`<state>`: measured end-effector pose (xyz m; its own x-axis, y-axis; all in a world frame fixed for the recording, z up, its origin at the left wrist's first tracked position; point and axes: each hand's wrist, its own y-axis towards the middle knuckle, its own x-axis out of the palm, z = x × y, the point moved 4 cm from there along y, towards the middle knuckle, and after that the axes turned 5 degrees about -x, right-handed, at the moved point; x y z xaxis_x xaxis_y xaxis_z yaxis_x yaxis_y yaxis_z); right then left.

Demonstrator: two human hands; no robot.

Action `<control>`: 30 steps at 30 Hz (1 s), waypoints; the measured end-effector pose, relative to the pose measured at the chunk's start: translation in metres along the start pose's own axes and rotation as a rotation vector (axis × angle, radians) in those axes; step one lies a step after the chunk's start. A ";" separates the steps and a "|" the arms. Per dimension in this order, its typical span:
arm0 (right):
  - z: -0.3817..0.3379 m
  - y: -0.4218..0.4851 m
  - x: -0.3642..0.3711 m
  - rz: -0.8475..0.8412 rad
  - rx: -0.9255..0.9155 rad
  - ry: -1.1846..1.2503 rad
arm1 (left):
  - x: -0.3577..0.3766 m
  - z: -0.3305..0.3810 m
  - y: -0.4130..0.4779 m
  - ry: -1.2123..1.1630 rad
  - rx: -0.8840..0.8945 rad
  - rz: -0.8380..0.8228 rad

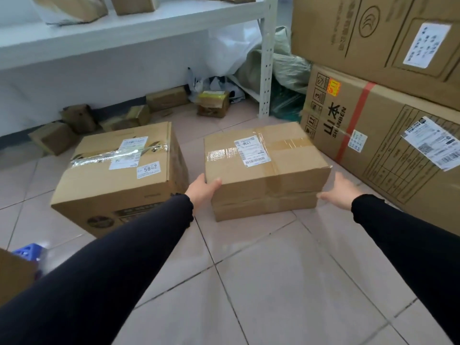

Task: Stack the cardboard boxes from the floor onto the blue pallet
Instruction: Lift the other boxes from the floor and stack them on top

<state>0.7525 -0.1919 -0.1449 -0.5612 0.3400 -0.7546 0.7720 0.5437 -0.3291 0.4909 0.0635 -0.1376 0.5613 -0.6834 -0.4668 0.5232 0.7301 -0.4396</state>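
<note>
Two taped cardboard boxes sit on the tiled floor. The flatter box [263, 168] with a white shipping label is in the middle. My left hand [202, 189] touches its near left corner, thumb on the front face. My right hand [339, 191] is open beside its near right corner, fingers spread, just apart from it. A bigger box [119, 180] marked 5842, sealed with shiny tape, stands to the left. A corner of the blue pallet [27, 251] shows at the lower left, with the edge of another box [15, 275] in front of it.
Large stacked cartons [388, 145] wall off the right side. A white metal shelf [124, 23] runs along the back, its upright [266, 61] behind the middle box. Several small boxes [79, 120] and plastic bags [283, 66] lie against the wall.
</note>
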 end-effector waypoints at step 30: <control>-0.395 -0.287 0.035 0.095 -0.851 0.698 | -0.425 -0.001 -0.322 -0.568 0.370 0.584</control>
<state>0.3932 -0.0332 0.1477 -0.7625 0.6209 -0.1820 0.5135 0.7519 0.4135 0.0832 0.1192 0.2013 0.9845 -0.1694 -0.0456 0.1723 0.9825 0.0706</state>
